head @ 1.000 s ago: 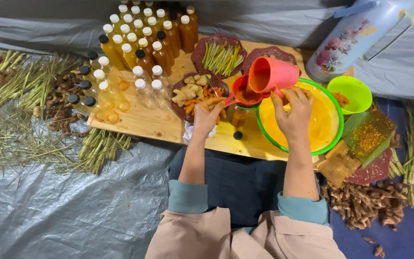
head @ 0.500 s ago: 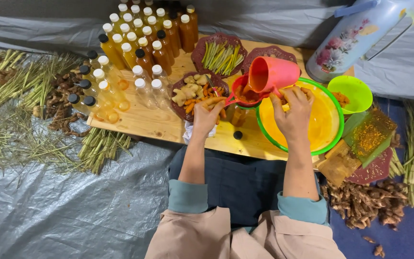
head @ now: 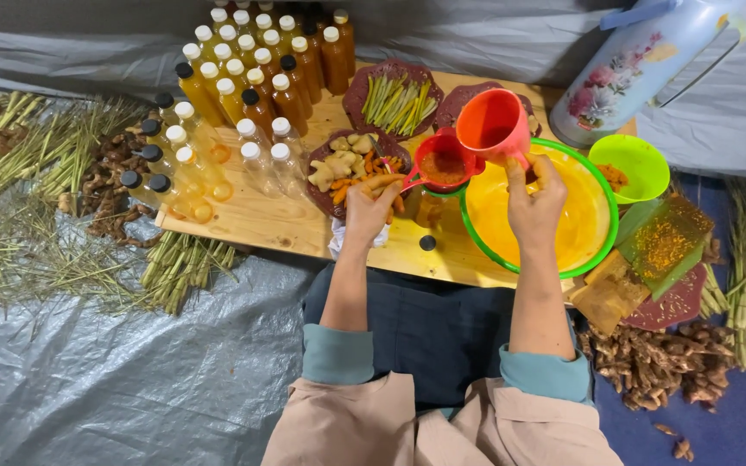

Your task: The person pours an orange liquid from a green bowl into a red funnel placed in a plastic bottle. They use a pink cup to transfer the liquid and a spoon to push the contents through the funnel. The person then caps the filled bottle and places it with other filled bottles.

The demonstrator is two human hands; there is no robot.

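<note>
1. Nearest, at the bottom of the frame, sit the person's lap and teal cuffs, both forearms reaching up to the low wooden desk [head: 261,226].
2. At centre, the left hand [head: 368,211] has its fingers clamped on the handle of a small red plastic strainer [head: 442,164] set over one clear plastic bottle [head: 429,210].
3. Right of centre, the right hand [head: 535,200] has its fingers closed on the handle of a tilted orange plastic cup [head: 494,125], above one green-rimmed basin of yellow liquid [head: 535,220].
4. This looks like straining liquid into the bottle; next calls for a steady tilt, strainer kept centred.
5. Farther, in the upper left, roughly thirty capped bottles [head: 256,82]; in the upper right, one floral thermos jug [head: 628,78].
</note>
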